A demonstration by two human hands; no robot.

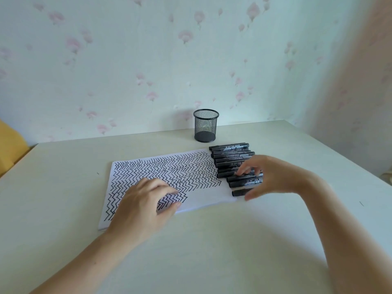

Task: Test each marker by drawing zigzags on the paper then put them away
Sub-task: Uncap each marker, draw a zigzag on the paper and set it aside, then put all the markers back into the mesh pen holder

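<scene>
Left hand spread flat, steadying paper; right hand, fingers spread, reaches over marker row to select one.

White paper carries rows of black zigzags. Beside it lie black markers with pale lettering. Behind it stands a black mesh cup. The desk is cream; the wallpaper pale green with pink flowers.

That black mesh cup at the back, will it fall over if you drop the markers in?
Probably not easily. The mesh cup stands upright on a solid, wide base, which should steady it. It looks empty and see-through, so it is likely light and might slide or wobble if a marker from the pile hits its rim hard. Dropping them in gently seems safest.
</scene>
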